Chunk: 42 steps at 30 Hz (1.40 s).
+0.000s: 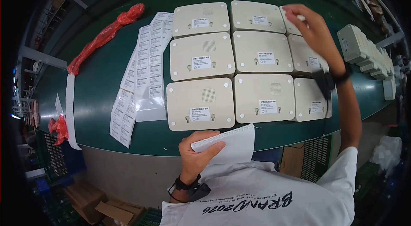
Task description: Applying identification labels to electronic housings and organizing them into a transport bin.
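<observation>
My left hand (199,153) is closed on the edge of a white sticker sheet (233,147), thumb on top, with small clear rounded pieces in a row along its upper edge. The sheet hangs in front of the nearest row of cream plastic casings (201,104). These lie in a three-by-three block, each with a white label, two keyhole slots and white round corner pads. Over the far right casing (289,23) reaches my right hand (310,27), its fingers curled together at that casing. What they pinch is too small to make out. My right forearm partly covers the right-hand column.
Left of the casings lie printed label sheets (147,63) and a clear bag. Beyond them are a twisted red plastic bag (107,31) and a white strip (70,110). More casings (364,50) stand in a row at the right. Cardboard boxes (102,209) sit below the table.
</observation>
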Tool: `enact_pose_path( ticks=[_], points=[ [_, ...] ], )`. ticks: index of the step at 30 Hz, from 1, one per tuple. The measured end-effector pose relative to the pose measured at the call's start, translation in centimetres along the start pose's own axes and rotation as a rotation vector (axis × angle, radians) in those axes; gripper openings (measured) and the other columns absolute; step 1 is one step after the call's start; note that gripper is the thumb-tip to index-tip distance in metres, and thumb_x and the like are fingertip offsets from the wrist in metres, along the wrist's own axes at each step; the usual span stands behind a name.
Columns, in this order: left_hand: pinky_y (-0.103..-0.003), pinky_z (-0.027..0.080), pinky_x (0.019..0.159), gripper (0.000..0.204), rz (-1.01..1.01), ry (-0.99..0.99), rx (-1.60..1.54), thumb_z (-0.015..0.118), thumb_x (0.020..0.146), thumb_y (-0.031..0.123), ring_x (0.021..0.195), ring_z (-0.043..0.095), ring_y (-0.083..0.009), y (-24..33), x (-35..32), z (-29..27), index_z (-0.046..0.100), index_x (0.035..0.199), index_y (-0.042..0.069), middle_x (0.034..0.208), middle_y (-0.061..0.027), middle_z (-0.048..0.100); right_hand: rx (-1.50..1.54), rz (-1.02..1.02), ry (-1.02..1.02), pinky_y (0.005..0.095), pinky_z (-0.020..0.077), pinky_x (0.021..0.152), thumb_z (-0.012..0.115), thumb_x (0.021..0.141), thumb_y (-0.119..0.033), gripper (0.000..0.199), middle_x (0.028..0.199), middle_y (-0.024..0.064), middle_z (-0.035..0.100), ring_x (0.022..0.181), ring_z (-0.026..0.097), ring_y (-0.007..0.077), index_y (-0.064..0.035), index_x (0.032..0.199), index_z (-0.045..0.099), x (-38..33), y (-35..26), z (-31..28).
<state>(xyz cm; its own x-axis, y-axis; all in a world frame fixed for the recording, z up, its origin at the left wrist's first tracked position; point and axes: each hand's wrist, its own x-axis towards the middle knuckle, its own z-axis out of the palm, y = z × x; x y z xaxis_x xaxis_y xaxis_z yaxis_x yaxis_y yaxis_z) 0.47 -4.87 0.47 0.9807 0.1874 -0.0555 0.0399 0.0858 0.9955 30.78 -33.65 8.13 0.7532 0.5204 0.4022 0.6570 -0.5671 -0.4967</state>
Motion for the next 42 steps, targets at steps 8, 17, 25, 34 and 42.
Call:
enact_pose_path(
  ticks=[8,17,25,34,42],
  points=[
    [-0.026,0.054,0.072,0.025,-0.037,-0.016,-0.001,0.080,0.076,-0.001,0.080,0.069,-0.0139,0.3,0.5,0.1,0.071,0.100,-0.003,0.093,-0.0120,0.074,-0.062,0.101,-0.108,0.0307,0.0496,0.088,0.059,0.097,-0.020,0.025,0.112,0.0103,0.068,0.095,0.064,0.0209,0.0012,0.109,0.066,5.2,8.5,2.2],
    [-0.026,0.055,0.073,0.025,-0.033,-0.029,0.012,0.080,0.076,-0.001,0.081,0.070,-0.0149,0.2,0.7,0.0,0.071,0.099,-0.003,0.094,-0.0131,0.074,-0.080,0.104,-0.125,0.0341,0.0499,0.090,0.060,0.096,-0.018,0.023,0.111,0.0116,0.068,0.097,0.064,0.0223,0.0008,0.107,0.066,5.2,7.3,2.3],
    [-0.026,0.055,0.073,0.026,-0.001,-0.028,0.017,0.080,0.076,-0.001,0.082,0.070,-0.0150,0.1,0.6,0.0,0.070,0.099,-0.003,0.095,-0.0135,0.074,-0.525,-0.193,-0.107,0.0350,0.0504,0.094,0.057,0.096,-0.011,0.027,0.119,0.0138,0.065,0.103,0.062,0.0293,0.0010,0.119,0.063,2.8,4.8,2.2],
    [-0.026,0.054,0.071,0.023,0.035,-0.042,-0.031,0.080,0.076,0.000,0.079,0.070,-0.0148,2.2,0.3,0.4,0.072,0.097,-0.003,0.092,-0.0126,0.074,-0.559,-0.136,-0.162,0.0346,0.0488,0.096,0.050,0.098,-0.007,0.036,0.133,0.0167,0.058,0.111,0.060,0.0297,-0.0011,0.133,0.055,1.4,2.5,1.7],
    [-0.024,0.053,0.072,0.024,0.124,-0.124,-0.004,0.082,0.076,0.003,0.080,0.068,-0.0133,3.9,1.1,1.7,0.072,0.098,-0.002,0.093,-0.0113,0.074,0.286,-0.067,-0.263,0.0295,0.0502,0.084,0.054,0.097,-0.014,0.029,0.113,0.0137,0.069,0.098,0.065,0.0225,-0.0027,0.122,0.064,-6.4,-12.6,1.9]
  ],
)
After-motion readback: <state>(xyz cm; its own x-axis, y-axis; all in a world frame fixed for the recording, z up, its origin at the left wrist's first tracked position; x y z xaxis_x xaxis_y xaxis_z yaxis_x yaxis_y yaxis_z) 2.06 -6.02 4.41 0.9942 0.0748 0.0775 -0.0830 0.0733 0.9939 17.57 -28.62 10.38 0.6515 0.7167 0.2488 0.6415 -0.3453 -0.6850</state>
